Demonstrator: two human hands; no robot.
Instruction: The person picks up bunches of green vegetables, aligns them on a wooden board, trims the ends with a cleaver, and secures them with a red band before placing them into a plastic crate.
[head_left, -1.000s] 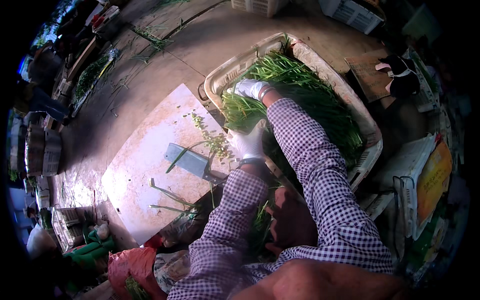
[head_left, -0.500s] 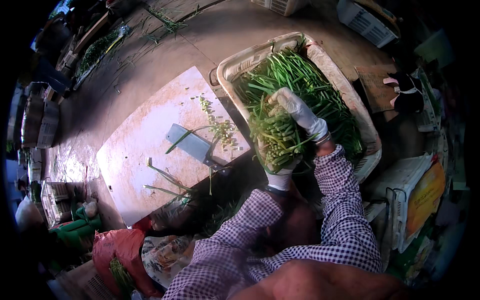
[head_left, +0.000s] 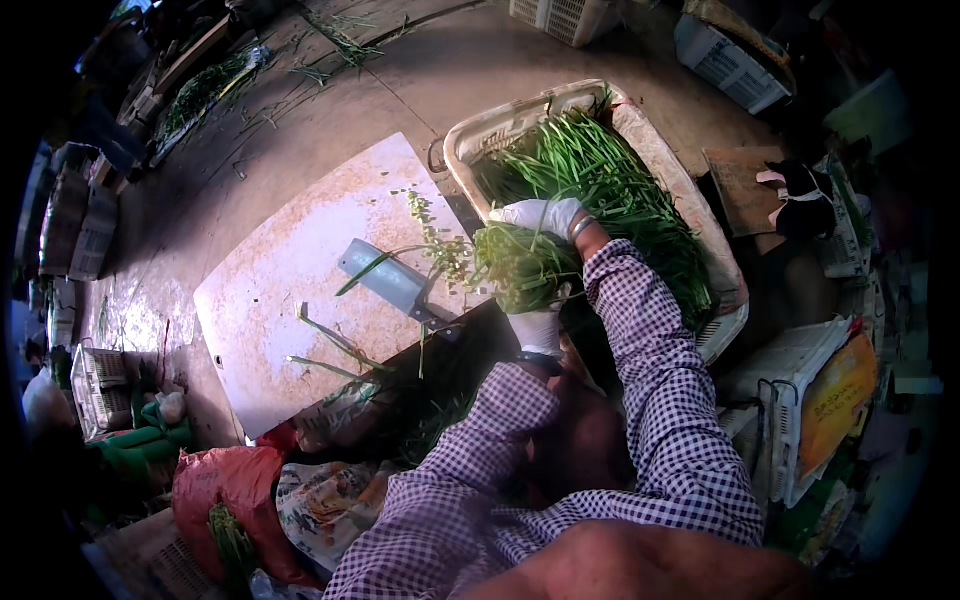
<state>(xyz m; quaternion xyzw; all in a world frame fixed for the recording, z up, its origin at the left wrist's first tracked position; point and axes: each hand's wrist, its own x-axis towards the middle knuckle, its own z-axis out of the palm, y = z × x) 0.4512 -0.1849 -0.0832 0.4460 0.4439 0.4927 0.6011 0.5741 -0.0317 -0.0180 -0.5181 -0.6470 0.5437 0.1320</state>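
Note:
Both my hands wear white gloves and hold one bundle of green stalks between the white crate and the cutting board. My right hand grips the bundle from above. My left hand closes on it from below. The bundle's cut ends point left, toward the white cutting board. A cleaver lies flat on that board, just left of the bundle, with loose green stalks and chopped bits around it. The white crate behind my hands is full of long green stalks.
A red bag and a patterned bag with greens lie at the lower left. White plastic crates stand at the right. A dark glove rests on a brown board at the far right. Stray greens lie on the concrete floor at the top left.
My hands lifted a bundle of stalks out of the crate and carried it left, toward the cutting board. Earlier my right hand reached deep into the crate.

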